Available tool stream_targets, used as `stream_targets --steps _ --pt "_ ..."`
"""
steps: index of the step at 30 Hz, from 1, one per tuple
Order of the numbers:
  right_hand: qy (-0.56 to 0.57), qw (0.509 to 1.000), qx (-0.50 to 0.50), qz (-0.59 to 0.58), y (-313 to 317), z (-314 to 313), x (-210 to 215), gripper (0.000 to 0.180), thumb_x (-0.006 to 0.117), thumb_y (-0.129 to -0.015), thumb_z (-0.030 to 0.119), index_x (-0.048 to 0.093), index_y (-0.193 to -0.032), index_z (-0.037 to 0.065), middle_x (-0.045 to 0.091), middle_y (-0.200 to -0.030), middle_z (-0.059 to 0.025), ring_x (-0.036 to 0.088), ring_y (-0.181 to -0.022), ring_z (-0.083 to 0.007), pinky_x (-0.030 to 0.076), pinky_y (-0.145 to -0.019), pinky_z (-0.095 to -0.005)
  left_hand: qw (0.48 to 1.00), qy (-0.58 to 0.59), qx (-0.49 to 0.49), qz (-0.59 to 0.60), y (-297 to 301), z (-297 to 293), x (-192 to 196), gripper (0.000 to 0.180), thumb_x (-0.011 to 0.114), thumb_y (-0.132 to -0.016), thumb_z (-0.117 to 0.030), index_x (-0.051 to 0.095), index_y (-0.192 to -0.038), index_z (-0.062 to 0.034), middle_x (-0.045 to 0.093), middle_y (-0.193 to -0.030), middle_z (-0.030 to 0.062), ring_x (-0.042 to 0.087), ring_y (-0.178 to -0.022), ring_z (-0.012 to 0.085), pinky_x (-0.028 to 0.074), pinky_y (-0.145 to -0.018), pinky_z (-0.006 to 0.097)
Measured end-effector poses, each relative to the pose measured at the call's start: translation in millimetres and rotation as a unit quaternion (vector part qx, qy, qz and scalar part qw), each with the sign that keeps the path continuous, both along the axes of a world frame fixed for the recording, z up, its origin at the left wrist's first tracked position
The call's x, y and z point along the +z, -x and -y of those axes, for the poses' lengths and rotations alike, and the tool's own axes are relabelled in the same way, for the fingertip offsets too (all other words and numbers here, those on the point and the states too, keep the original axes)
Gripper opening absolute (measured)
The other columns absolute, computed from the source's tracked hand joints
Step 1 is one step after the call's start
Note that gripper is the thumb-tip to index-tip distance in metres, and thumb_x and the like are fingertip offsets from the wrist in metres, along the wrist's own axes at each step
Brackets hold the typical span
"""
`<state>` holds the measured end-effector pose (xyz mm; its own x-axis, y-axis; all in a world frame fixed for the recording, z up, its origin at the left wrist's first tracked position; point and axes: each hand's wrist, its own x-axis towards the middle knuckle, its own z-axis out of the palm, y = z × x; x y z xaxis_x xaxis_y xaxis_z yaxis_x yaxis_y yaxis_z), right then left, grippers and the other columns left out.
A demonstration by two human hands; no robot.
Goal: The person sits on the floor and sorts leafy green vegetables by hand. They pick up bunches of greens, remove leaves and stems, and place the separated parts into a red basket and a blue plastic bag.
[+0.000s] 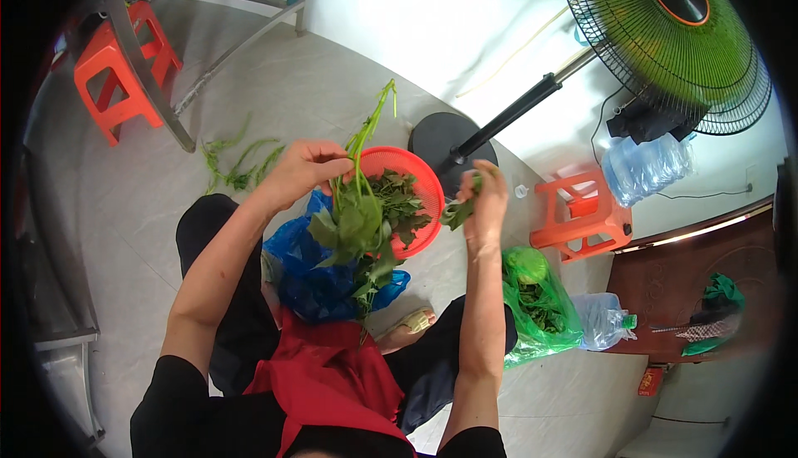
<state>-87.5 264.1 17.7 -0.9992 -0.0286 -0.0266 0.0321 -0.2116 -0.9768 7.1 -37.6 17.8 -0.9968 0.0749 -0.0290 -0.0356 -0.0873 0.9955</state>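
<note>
My left hand (pixel 298 177) is closed, pinching the long green stems of a leafy bunch (pixel 356 217). Its large leaves hang down toward my lap and its bare stem ends point up and away. Off to the right, the curled fingers of my right hand (pixel 488 209) grip a few loose green leaves (pixel 457 213). Between my hands stands a red plastic basket (pixel 431 185) with picked leaves (pixel 406 200) inside, partly covered by the bunch. A blue plastic bag (pixel 298 268) lies by my left knee, under the hanging leaves.
Loose stems (pixel 241 163) are scattered on the floor at left. A standing fan (pixel 682 34) rises at the far right from its black base (pixel 445 138). Near my right knee sit a green plastic bag (pixel 540 325) of greens and a clear bottle (pixel 600 321). Red stools (pixel 582 213) stand on both sides.
</note>
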Motion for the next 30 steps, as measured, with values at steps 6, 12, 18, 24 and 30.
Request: stream_targets --steps 6,12,18,24,30 --pt "-0.298 0.928 0.096 -0.204 -58.3 91.5 2.7 0.016 0.066 -0.091 0.017 0.065 -0.099 0.003 0.068 -0.082 -0.0155 0.067 -0.074 -0.02 0.05 -0.066 -0.0325 0.959 0.244 0.11 -0.091 0.6 -28.9 -15.5 0.014 0.067 -0.088 -0.014 0.069 -0.088 0.0003 0.068 -0.077 0.0046 0.062 -0.066 0.0092 0.05 -0.059 0.025" --pt "-0.162 0.969 0.12 -0.142 -45.2 94.6 -18.6 0.008 0.064 -0.09 0.009 0.065 -0.091 0.002 0.063 -0.072 -0.0024 0.053 -0.064 -0.0078 0.044 -0.06 -0.0256 0.928 0.287 0.133 -0.198 4.6 -48.2 -19.8 0.014 0.068 -0.082 -0.014 0.069 -0.087 -0.0009 0.064 -0.074 0.0143 0.062 -0.063 0.0298 0.047 -0.058 0.038" --pt "0.029 0.994 0.099 0.046 -48.4 89.9 0.5 0.004 0.064 -0.088 0.007 0.067 -0.087 0.005 0.06 -0.074 0.0044 0.045 -0.056 -0.0016 0.034 -0.05 -0.0204 0.934 0.276 0.159 -0.158 5.8 -46.0 -24.8 0.016 0.067 -0.082 -0.016 0.07 -0.084 -0.0005 0.064 -0.073 0.0147 0.063 -0.063 0.0307 0.047 -0.059 0.04" --pt "0.146 0.98 0.064 0.119 -33.0 78.2 -12.5 0.004 0.063 -0.089 0.008 0.066 -0.09 0.005 0.051 -0.066 0.0058 0.033 -0.047 -0.0025 0.026 -0.043 -0.0214 0.923 0.334 0.138 -0.131 8.2 -51.7 -26.8 0.02 0.067 -0.085 -0.017 0.07 -0.088 0.0023 0.068 -0.078 0.0145 0.066 -0.064 0.0248 0.05 -0.061 0.034" --pt "0.203 0.971 0.041 0.119 -8.6 51.5 -17.3 0.007 0.059 -0.092 0.008 0.062 -0.095 0.003 0.045 -0.067 0.0033 0.034 -0.051 -0.0052 0.027 -0.045 -0.0222 0.923 0.331 0.155 -0.118 10.2 -44.3 -28.3 0.022 0.067 -0.086 -0.019 0.069 -0.09 0.0025 0.069 -0.08 0.0141 0.066 -0.064 0.0231 0.051 -0.063 0.034"
